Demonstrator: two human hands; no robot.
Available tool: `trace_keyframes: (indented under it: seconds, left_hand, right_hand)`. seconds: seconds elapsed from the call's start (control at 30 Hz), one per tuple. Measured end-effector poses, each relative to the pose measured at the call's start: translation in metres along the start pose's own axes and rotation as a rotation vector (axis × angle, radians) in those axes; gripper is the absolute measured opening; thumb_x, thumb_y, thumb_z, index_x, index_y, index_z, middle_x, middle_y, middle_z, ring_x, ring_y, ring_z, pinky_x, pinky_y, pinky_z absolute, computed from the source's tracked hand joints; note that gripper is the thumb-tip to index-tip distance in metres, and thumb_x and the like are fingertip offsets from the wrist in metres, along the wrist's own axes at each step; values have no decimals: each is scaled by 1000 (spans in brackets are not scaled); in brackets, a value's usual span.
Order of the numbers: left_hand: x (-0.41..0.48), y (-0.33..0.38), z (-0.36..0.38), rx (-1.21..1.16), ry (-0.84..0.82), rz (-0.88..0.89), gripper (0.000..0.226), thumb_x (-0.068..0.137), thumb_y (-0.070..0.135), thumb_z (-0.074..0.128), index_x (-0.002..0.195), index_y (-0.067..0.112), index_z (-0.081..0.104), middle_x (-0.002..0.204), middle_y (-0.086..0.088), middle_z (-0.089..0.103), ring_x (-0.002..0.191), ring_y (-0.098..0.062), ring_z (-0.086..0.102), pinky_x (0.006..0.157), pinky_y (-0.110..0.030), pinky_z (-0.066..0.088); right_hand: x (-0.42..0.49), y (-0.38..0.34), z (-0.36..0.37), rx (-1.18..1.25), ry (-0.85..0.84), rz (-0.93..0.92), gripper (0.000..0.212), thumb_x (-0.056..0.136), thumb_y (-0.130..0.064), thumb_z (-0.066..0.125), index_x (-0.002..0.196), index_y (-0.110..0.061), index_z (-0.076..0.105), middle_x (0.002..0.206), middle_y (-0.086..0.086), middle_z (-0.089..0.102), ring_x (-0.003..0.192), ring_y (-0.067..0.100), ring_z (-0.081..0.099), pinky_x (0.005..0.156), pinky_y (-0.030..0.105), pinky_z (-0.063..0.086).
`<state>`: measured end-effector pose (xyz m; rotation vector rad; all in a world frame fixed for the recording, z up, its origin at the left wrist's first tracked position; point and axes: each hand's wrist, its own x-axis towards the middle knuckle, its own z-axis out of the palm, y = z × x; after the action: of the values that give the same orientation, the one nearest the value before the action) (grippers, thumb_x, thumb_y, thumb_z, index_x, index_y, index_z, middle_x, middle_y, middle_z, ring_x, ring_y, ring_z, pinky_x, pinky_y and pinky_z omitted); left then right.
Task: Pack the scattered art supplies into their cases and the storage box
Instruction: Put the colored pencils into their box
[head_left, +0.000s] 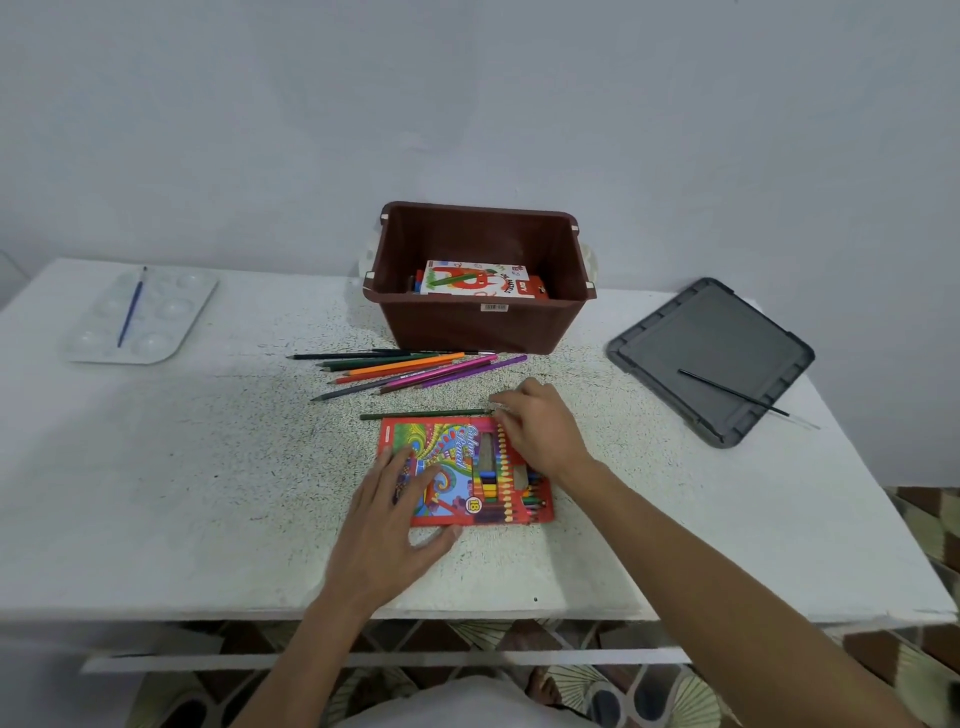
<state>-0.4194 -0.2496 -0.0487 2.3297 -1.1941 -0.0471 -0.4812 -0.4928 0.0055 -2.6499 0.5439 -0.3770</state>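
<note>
Pencil case (470, 480) is pressed flat under the open left hand (389, 519); green pencil (426, 414) is pinched endwise by the right hand (540, 431). Misaligned, it may be jammed at the case's opening.

case (467, 473): left part under left hand (389, 519), far right corner under right hand (540, 431) | pencil (426, 414): end at right fingertips covered, grip unclear | pastel pack (470, 278), beyond both hands: lower part behind box wall (467, 327) | forearms: cut by bottom edge

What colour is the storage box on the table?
The storage box is reddish-brown; the head view shows it.
</note>
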Motion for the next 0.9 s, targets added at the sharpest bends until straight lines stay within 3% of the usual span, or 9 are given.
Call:
trace_keyframes:
  seconds: [0.23,0.47,0.6,0.73,0.9]
  left_hand:
    - [0,1,1,-2,32,16,69,83,73,49,138,32,47,158,3,27,149,-16,12,111,-42,26]
    - [0,0,2,17,25,16,71,83,75,47,140,32,46,158,4,26,150,-15,9,112,-43,25]
    - [0,-1,2,19,18,14,71,83,74,48,140,32,45,159,4,24,150,-15,8,112,-44,25]
    - [0,-1,3,18,13,11,71,83,75,47,140,33,45,159,4,23,150,-16,8,113,-43,23]
    - [0,-2,3,23,14,13,69,83,73,49,140,33,44,159,3,24,150,-15,8,112,-43,22]
  right_hand:
    - [24,-4,3,-56,-251,-16,28,98,-26,57,123,-27,69,110,9,55,107,29,52,93,40,46]
    - [26,7,-10,-89,-265,-60,11,94,-13,58,99,-10,67,106,10,64,99,27,58,87,40,49]
    - [15,31,-27,-182,-268,-83,14,97,-17,53,97,-9,65,99,7,66,94,25,57,82,38,49]
    - [-12,67,-47,-269,-194,-116,18,97,-11,54,101,-7,71,87,4,62,79,22,53,67,30,42]
    - [-46,100,-82,-289,24,-106,12,83,3,70,94,-3,71,81,9,62,70,26,55,60,32,42]
